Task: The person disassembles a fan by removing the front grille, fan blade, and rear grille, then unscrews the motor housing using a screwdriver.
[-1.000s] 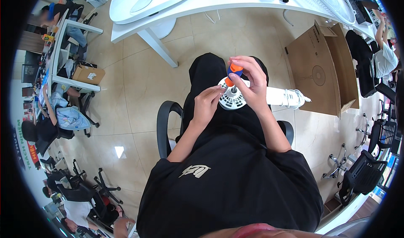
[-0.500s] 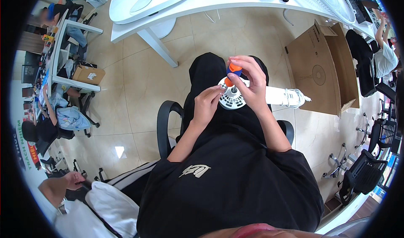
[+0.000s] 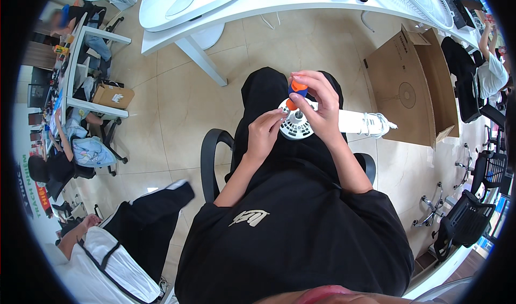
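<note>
On my lap lies a white fan motor housing point(image 3: 295, 129) with slotted vents and a metal shaft, joined to a white post point(image 3: 352, 122) that points right. My right hand point(image 3: 321, 102) is closed around the orange and blue handle of a screwdriver point(image 3: 296, 89), held upright over the housing's upper left side. The screwdriver's tip is hidden. My left hand point(image 3: 263, 134) rests at the housing's left edge, its fingers pinched together close below the screwdriver; what they hold, if anything, is hidden. A white cord point(image 3: 374, 125) is coiled around the post's right end.
A white table point(image 3: 301, 0) stands ahead, with a fan grille point(image 3: 416, 0) at its right. An open cardboard box point(image 3: 400, 89) is on the floor to the right. Chair armrests point(image 3: 210, 159) flank me. At lower left a person in white point(image 3: 115, 261) is close by.
The person at lower left has shifted away from my side, further left and down. My hands, the screwdriver and the fan motor housing stay nearly in place.
</note>
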The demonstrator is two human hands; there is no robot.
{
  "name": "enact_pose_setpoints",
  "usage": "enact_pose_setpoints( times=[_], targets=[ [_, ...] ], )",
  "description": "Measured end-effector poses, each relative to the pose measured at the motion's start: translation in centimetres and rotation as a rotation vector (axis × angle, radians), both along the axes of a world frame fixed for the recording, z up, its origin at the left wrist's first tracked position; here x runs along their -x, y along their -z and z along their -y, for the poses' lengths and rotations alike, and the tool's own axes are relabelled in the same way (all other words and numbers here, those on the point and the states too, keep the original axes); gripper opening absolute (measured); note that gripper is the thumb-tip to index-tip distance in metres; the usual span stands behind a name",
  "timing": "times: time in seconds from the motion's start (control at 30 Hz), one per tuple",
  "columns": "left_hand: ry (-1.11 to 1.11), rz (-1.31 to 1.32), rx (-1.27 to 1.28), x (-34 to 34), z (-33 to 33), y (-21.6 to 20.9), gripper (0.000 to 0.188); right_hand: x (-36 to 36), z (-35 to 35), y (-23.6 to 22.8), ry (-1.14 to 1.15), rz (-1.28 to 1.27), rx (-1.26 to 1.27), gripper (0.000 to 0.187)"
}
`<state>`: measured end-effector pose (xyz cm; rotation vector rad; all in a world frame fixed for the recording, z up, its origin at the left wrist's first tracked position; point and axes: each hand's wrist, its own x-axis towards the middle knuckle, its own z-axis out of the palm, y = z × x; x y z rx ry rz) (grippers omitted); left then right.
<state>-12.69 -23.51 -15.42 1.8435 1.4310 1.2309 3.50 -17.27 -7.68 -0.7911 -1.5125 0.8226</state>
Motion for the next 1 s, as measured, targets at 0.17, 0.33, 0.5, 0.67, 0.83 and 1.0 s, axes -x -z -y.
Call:
enact_pose_setpoints(
  times=[0.17, 0.33, 0.5, 0.67, 0.83, 1.0],
  targets=[
    [-0.001, 0.005, 0.007, 0.0, 0.0, 0.1, 0.012, 0.0, 0.0, 0.0, -0.001, -0.003, 0.000, 0.034],
    [-0.008, -0.007, 0.003, 0.1, -0.1, 0.0, 0.013, 0.1, -0.1, 0.0, -0.017, -0.020, 0.010, 0.033],
    [-0.015, -0.023, 0.010, 0.3, -0.4, 0.0, 0.014, 0.3, -0.4, -0.2, -0.103, -0.068, 0.082, 0.036],
    [0.002, -0.040, 0.009, 0.0, -0.1, 0.2, 0.015, -0.3, -0.5, -1.6, -0.047, 0.051, 0.004, 0.034],
    [0.022, -0.022, 0.109, 1.4, 0.5, 1.5, 0.018, 0.6, -0.6, 0.2, -0.073, 0.121, -0.020, 0.031],
    [0.025, -0.130, 0.062, 1.2, -0.3, 1.4, 0.019, 0.7, -0.7, 0.7, -0.250, 0.007, -0.003, 0.030]
  ],
)
